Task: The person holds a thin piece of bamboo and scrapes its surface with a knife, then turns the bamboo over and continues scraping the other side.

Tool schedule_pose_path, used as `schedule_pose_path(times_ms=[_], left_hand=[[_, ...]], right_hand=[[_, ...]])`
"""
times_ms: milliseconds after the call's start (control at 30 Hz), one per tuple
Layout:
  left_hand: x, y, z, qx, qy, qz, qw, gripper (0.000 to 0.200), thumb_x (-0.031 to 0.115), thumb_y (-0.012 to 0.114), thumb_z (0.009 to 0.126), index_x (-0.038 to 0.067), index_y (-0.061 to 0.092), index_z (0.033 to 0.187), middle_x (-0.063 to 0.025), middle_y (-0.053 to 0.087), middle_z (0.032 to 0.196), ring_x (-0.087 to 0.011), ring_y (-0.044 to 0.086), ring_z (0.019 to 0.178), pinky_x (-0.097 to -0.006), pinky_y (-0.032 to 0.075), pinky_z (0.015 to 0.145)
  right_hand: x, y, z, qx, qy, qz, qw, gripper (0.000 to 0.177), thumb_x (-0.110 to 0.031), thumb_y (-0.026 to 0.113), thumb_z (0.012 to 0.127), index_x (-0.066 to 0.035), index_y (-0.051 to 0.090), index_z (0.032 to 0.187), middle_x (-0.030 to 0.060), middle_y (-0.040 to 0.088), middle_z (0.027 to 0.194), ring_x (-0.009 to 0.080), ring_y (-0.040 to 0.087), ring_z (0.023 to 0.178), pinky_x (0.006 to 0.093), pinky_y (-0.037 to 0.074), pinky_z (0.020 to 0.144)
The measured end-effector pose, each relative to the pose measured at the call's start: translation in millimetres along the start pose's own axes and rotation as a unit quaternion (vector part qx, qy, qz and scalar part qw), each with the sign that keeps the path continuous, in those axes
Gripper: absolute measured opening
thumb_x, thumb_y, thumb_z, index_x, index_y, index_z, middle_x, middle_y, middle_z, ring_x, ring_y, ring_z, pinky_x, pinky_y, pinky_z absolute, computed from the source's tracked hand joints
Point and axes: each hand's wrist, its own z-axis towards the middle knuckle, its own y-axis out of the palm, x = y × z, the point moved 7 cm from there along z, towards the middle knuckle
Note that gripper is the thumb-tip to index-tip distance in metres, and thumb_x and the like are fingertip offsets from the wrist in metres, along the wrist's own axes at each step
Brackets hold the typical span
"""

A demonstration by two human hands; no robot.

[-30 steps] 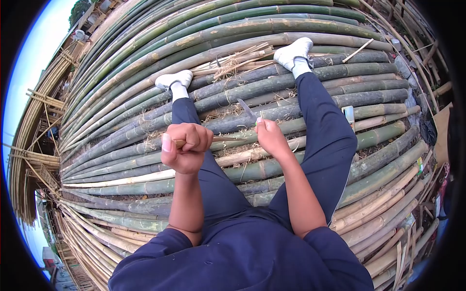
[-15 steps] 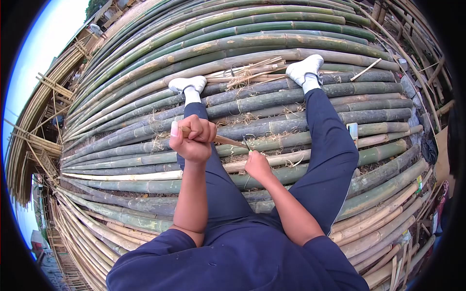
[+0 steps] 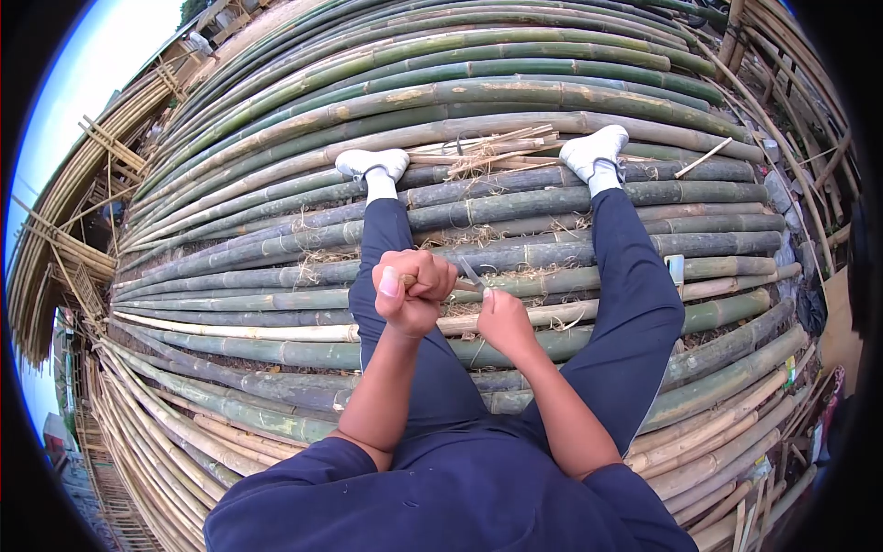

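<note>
A: What are the hands doing?

B: The left hand (image 3: 416, 293) is curled into a tight fist, gripping a slim brown strip (image 3: 466, 285). One end of the strip pokes out beside the thumb; the rest runs right, toward the other hand.

A: And that other one?

B: The right hand (image 3: 506, 322) is closed around what looks like a knife (image 3: 472, 274), its handle hidden in the fingers. The thin grey blade slants far and left, beside the strip. I cannot tell whether the two touch.

A: So where exactly is the strip?

B: Between the two fists, held above the ground, with a leg in dark trousers (image 3: 635, 276) stretched out on either side.

A: What lies beneath?

B: Rows of bamboo poles (image 3: 552, 93), green, grey and tan, laid side by side. Pale shavings (image 3: 478, 235) are scattered over them between the legs. Farther off are a white left shoe (image 3: 379, 163) and a white right shoe (image 3: 593, 152), with a loose heap of split pieces (image 3: 501, 149) between them.

A: And farther out?

B: Near left, thinner tan poles (image 3: 138, 414) fan out. On the right lies a flat brown sheet (image 3: 839, 322).
</note>
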Motion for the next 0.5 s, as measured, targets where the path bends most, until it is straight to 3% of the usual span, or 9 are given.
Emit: schedule_pose_path(times_ms=[67, 133, 233, 300, 333, 400, 433, 500], left_hand=[[0.9, -3.0, -2.5, 0.019, 0.008, 0.01, 1.0, 0.058, 0.05, 0.04, 0.092, 0.009, 0.024, 0.053, 0.0029, 0.023, 0.045, -0.0088, 0.016, 0.039, -0.0261, 0.015, 0.038], [-0.9, -2.4, -2.1, 0.018, 0.003, 0.013, 1.0, 0.059, 0.052, 0.04, 0.092, 0.01, 0.024, 0.054, 0.0033, 0.022, 0.045, -0.0085, 0.016, 0.039, -0.026, 0.015, 0.038], [1.1, -6.9, 0.1, 0.011, 0.002, 0.013, 1.0, 0.06, 0.055, 0.037, 0.093, 0.011, 0.023, 0.055, 0.0031, 0.021, 0.046, -0.0082, 0.016, 0.04, -0.027, 0.014, 0.039], [-10.0, -15.2, -4.0, 0.015, -0.044, 0.026, 0.999, 0.061, 0.055, 0.038, 0.093, 0.01, 0.024, 0.055, 0.0029, 0.021, 0.047, -0.0084, 0.017, 0.041, -0.0272, 0.015, 0.04], [-23.0, -22.1, -9.1, 0.022, -0.092, 0.042, 0.995, 0.061, 0.055, 0.039, 0.094, 0.009, 0.024, 0.055, 0.0027, 0.021, 0.048, -0.0085, 0.017, 0.041, -0.0273, 0.015, 0.041], [-40.7, -16.2, -18.2, -0.008, -0.068, 0.054, 0.996, 0.063, 0.054, 0.044, 0.093, 0.007, 0.026, 0.055, 0.0024, 0.022, 0.049, -0.0089, 0.018, 0.043, -0.0277, 0.016, 0.042], [-38.6, -13.9, -18.6, -0.014, -0.076, 0.058, 0.995, 0.064, 0.055, 0.043, 0.093, 0.007, 0.025, 0.055, 0.0022, 0.022, 0.049, -0.0092, 0.018, 0.042, -0.0279, 0.015, 0.041], [-29.5, -9.1, -18.7, -0.019, -0.084, 0.039, 0.995, 0.065, 0.057, 0.039, 0.094, 0.007, 0.024, 0.054, 0.0018, 0.022, 0.047, -0.0101, 0.019, 0.04, -0.0279, 0.016, 0.04]], right_hand=[[-90.6, -44.6, -20.9, 0.006, -0.046, 0.043, 0.998, 0.032, -0.021, 0.043, 0.096, 0.003, 0.056, 0.079, 0.0314, 0.057, 0.07, 0.0495, 0.057, 0.073, 0.0543, 0.044, 0.066], [-118.0, -47.6, -30.7, -0.025, -0.042, 0.031, 0.998, 0.032, -0.021, 0.043, 0.096, 0.003, 0.055, 0.08, 0.0302, 0.058, 0.07, 0.049, 0.058, 0.072, 0.0549, 0.045, 0.066], [-39.9, 2.7, -7.7, 0.023, -0.011, -0.002, 1.0, 0.033, -0.021, 0.043, 0.096, 0.004, 0.057, 0.081, 0.0295, 0.06, 0.072, 0.0474, 0.06, 0.073, 0.0553, 0.046, 0.068], [58.3, 50.2, 9.1, -0.015, 0.027, -0.061, 0.998, 0.034, -0.022, 0.042, 0.097, 0.005, 0.059, 0.085, 0.029, 0.062, 0.074, 0.0457, 0.062, 0.075, 0.0541, 0.049, 0.07], [59.3, 50.9, 5.5, -0.012, 0.029, -0.059, 0.998, 0.034, -0.022, 0.042, 0.097, 0.005, 0.059, 0.085, 0.029, 0.062, 0.074, 0.0457, 0.062, 0.075, 0.0541, 0.049, 0.07], [57.6, 68.5, -0.2, -0.096, 0.038, -0.118, 0.988, 0.036, -0.024, 0.041, 0.097, 0.005, 0.06, 0.087, 0.0292, 0.063, 0.077, 0.0452, 0.063, 0.077, 0.053, 0.05, 0.071], [20.5, 47.3, -4.4, -0.055, 0.042, -0.086, 0.994, 0.038, -0.026, 0.041, 0.097, 0.004, 0.06, 0.087, 0.0295, 0.063, 0.077, 0.0453, 0.063, 0.078, 0.0522, 0.05, 0.071], [-45.3, -2.2, -15.8, -0.057, 0.033, -0.073, 0.995, 0.038, -0.026, 0.041, 0.097, 0.004, 0.06, 0.087, 0.0294, 0.063, 0.078, 0.0455, 0.063, 0.079, 0.052, 0.05, 0.072]])
